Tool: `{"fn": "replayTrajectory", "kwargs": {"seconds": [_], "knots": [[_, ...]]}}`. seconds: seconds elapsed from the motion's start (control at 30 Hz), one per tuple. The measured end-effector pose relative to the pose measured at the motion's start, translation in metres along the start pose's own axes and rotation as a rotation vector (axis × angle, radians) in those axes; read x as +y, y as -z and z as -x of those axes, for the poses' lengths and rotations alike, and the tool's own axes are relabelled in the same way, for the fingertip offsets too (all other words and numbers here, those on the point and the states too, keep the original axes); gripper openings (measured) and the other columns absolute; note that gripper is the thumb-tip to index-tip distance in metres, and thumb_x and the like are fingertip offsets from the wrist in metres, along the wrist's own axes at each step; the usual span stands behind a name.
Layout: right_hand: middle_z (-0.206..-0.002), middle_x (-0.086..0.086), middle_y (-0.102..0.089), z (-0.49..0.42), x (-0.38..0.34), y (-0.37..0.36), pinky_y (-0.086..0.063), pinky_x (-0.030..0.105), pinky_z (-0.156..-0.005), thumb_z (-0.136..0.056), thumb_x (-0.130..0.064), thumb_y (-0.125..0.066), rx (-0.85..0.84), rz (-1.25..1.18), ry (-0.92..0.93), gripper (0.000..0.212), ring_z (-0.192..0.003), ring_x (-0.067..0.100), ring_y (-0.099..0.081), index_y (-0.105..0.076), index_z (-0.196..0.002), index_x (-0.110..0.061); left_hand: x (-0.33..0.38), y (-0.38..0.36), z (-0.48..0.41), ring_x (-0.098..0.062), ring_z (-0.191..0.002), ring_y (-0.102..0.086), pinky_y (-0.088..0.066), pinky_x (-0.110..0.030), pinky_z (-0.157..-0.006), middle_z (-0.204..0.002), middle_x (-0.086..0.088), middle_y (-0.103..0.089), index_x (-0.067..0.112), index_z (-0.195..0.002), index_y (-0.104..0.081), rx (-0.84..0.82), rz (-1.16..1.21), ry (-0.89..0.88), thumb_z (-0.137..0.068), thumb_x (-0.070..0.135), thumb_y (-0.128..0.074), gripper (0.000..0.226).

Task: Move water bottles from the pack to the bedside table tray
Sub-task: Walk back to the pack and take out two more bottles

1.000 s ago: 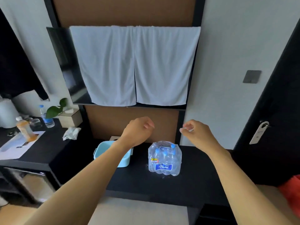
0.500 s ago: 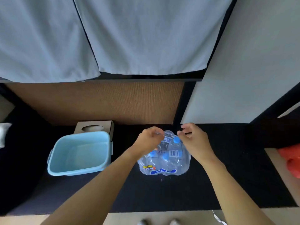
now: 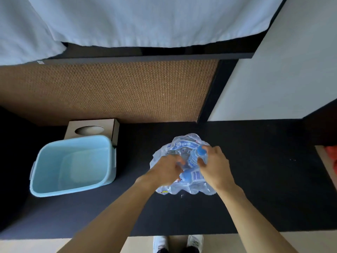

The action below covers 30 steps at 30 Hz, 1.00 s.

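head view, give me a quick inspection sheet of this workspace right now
surface: black counter, dark and flat.
job's things: shrink-wrapped water bottle pack on the counter, one blue cap exposed; light blue tub to its left, nothing inside.
clutter: tissue box behind the tub.
grippers: left hand and right hand both gripping the pack's plastic.
cables: nothing seen.
surroundings: woven brown panel, pale towels hanging above, shoes on the floor.
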State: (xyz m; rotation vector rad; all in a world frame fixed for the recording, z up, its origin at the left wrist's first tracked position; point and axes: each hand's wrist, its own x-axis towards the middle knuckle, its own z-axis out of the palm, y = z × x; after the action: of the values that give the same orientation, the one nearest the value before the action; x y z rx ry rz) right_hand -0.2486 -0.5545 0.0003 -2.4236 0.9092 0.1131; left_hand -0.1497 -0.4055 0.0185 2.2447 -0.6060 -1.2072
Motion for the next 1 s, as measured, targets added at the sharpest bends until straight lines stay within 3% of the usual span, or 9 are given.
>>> {"fn": "replayTrajectory", "kwargs": {"seconds": [0.1, 0.17, 0.37, 0.53, 0.73, 0.87, 1.0], "knots": [[-0.116, 0.009, -0.061, -0.007, 0.001, 0.0, -0.055, 0.045, -0.088, -0.094, -0.03, -0.066, 0.02, 0.074, 0.021, 0.045, -0.1, 0.028, -0.067, -0.057, -0.136, -0.018, 0.004, 0.003, -0.004, -0.006, -0.061, -0.071, -0.053, -0.011, -0.058, -0.083, 0.0, -0.072, 0.018, -0.11, -0.067, -0.058, 0.062, 0.02, -0.095, 0.003, -0.045, 0.03], [-0.113, 0.009, -0.061, -0.012, 0.003, -0.001, -0.055, 0.046, -0.086, -0.093, -0.03, -0.068, 0.028, 0.095, 0.023, 0.044, -0.098, 0.029, -0.067, -0.058, -0.134, -0.018, 0.005, 0.003, -0.006, -0.005, -0.061, -0.071, -0.048, -0.008, -0.054, -0.078, -0.001, -0.074, 0.017, -0.114, -0.066, -0.12, 0.055, 0.016, -0.097, 0.006, -0.046, 0.029], [-0.109, 0.006, -0.063, -0.019, 0.013, -0.012, -0.054, 0.047, -0.087, -0.088, -0.032, -0.075, 0.049, 0.064, 0.009, 0.045, -0.097, 0.028, -0.066, -0.061, -0.129, -0.018, -0.003, -0.014, -0.015, -0.005, -0.07, -0.069, -0.047, -0.015, -0.067, -0.081, -0.007, -0.079, 0.032, -0.122, -0.067, -0.127, -0.069, -0.043, -0.087, 0.025, -0.07, 0.035], [-0.099, 0.003, -0.062, -0.021, 0.019, -0.024, -0.054, 0.05, -0.083, -0.083, -0.034, -0.081, 0.122, -0.029, -0.02, 0.042, -0.088, 0.027, -0.066, -0.066, -0.118, -0.018, -0.004, -0.033, -0.02, -0.013, -0.089, -0.059, -0.042, -0.02, -0.075, -0.1, 0.009, -0.064, 0.027, -0.115, -0.07, 0.075, -0.178, -0.069, -0.079, 0.031, -0.08, 0.038], [-0.093, 0.0, -0.064, -0.027, 0.018, -0.032, -0.054, 0.048, -0.075, -0.078, -0.035, -0.085, 0.182, -0.03, 0.057, 0.035, -0.079, 0.024, -0.066, -0.069, -0.105, -0.02, -0.001, -0.051, -0.025, -0.027, -0.105, -0.064, -0.056, -0.035, -0.086, -0.12, -0.005, -0.059, 0.019, -0.125, -0.057, 0.2, -0.33, -0.065, -0.087, 0.029, -0.078, 0.044], [-0.095, -0.002, -0.065, -0.026, 0.027, -0.033, -0.052, 0.046, -0.076, -0.075, -0.031, -0.088, 0.256, -0.083, 0.064, 0.032, -0.081, 0.024, -0.065, -0.07, -0.099, -0.019, -0.004, -0.051, -0.024, -0.017, -0.084, -0.058, -0.05, -0.026, -0.071, -0.091, 0.005, -0.057, 0.021, -0.093, -0.054, 0.271, -0.14, -0.025, -0.08, 0.026, -0.083, 0.032], [-0.102, -0.002, -0.067, -0.016, 0.037, -0.024, -0.053, 0.049, -0.078, -0.077, -0.029, -0.087, 0.353, -0.165, 0.061, 0.035, -0.087, 0.023, -0.064, -0.071, -0.106, -0.018, 0.0, -0.035, -0.015, -0.006, -0.064, -0.051, -0.043, -0.019, -0.057, -0.071, 0.011, -0.056, 0.028, -0.072, -0.048, 0.334, -0.019, 0.003, -0.07, 0.03, -0.091, 0.043]]}}
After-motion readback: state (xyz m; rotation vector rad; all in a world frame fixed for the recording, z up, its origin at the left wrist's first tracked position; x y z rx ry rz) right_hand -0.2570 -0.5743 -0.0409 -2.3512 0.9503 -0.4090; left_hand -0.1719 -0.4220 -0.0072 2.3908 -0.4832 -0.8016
